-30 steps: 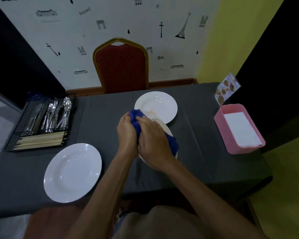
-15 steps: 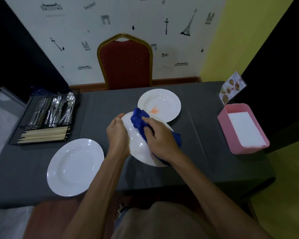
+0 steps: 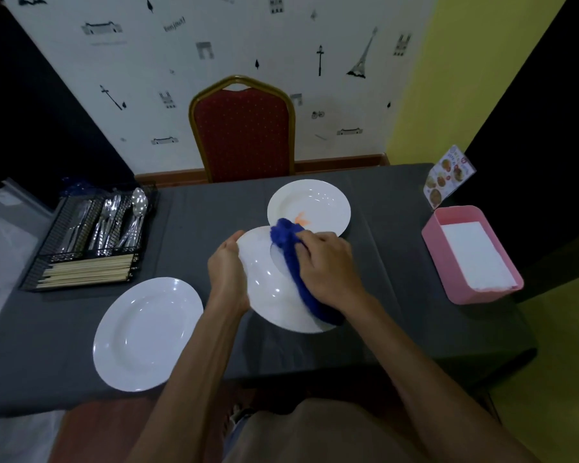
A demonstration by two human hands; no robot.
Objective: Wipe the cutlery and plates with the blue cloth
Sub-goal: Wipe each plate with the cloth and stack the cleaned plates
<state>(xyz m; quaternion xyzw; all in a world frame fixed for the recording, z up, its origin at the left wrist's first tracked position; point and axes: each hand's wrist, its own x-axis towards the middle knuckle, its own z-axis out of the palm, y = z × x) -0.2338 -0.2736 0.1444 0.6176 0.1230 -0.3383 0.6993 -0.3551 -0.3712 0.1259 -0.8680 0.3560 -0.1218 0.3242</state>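
My left hand (image 3: 228,272) grips the left rim of a white plate (image 3: 268,289) held tilted above the grey table (image 3: 198,228). My right hand (image 3: 328,265) presses the blue cloth (image 3: 290,248) against the plate's inner face. Just behind it lies a second white plate (image 3: 315,205) with an orange smear near its centre. A third white plate (image 3: 147,332) rests at the front left. At the far left, a black wire tray (image 3: 47,248) holds spoons, forks and knives, with chopsticks in its front section.
A pink box (image 3: 432,235) with white napkins stands at the right edge, a small menu card (image 3: 448,175) behind it. A red chair with a gold frame (image 3: 243,128) faces me across the table. The table's front edge runs just before my lap.
The plate has turned from edge-on to face me, showing its inside. My right hand and the cloth slid from its top rim onto the right side of its face.
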